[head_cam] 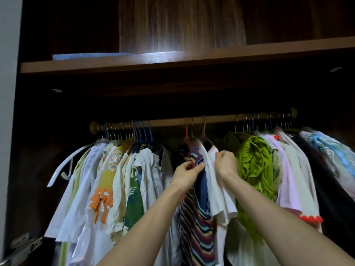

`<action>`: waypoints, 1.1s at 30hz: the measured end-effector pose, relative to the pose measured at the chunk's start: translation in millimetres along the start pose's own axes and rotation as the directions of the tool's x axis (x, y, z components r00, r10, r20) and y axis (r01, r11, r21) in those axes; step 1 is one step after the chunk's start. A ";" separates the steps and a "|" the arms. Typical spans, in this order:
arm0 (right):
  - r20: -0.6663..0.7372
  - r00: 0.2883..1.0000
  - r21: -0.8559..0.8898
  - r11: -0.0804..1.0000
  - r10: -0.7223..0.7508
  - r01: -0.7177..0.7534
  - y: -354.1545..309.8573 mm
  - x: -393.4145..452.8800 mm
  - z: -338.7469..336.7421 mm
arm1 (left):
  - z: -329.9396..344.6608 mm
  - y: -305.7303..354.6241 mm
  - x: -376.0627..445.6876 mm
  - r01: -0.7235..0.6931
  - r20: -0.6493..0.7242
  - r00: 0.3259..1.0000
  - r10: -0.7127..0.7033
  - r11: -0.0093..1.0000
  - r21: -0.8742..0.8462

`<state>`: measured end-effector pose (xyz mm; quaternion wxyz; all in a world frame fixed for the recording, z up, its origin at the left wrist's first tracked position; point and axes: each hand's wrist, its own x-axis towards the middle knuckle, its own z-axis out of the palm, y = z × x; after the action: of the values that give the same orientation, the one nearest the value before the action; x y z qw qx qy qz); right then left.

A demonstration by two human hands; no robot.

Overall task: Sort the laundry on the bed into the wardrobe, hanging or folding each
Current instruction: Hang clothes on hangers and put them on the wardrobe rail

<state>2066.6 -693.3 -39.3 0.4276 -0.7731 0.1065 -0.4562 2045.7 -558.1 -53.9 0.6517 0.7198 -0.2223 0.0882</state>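
At the rail's [192,120] middle, the left hand [185,173] pinches the striped top's [196,217] collar; the right hand [226,163] grips the white shirt's [217,189] shoulder.

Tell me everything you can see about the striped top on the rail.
The striped top looks knitted, with wavy maroon, navy, cream and light-blue stripes and a banded collar. It hangs mid-rail between white shirts, on a hanger whose type is hidden. The left hand pinches its collar; the right hand grips the neighbouring white shirt.
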 end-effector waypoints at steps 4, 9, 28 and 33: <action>-0.023 0.997 -0.092 0.993 -0.076 0.074 -1.0 -3.6 -14.3 | 13.6 2.0 -1.4 -0.175 -0.038 0.982 0.186 0.965 0.196; 0.039 0.984 0.032 0.985 -0.172 0.171 -2.5 -14.8 0.8 | 19.8 -3.1 -7.3 -0.331 -0.097 0.917 0.388 0.872 0.362; 0.682 0.628 -0.363 0.919 0.376 -0.156 -65.8 -96.1 -72.3 | -82.7 72.6 -43.2 0.168 0.284 0.857 -0.429 0.754 0.635; 0.803 0.434 -0.435 0.899 0.409 -0.043 -138.0 -127.5 -125.4 | -126.3 140.2 -114.4 0.189 0.296 0.731 -0.615 0.600 0.777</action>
<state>1864.0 -608.9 14.4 0.3333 -0.9362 0.0551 0.0974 1904.0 -418.5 41.5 0.2389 0.9361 -0.1676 -0.1966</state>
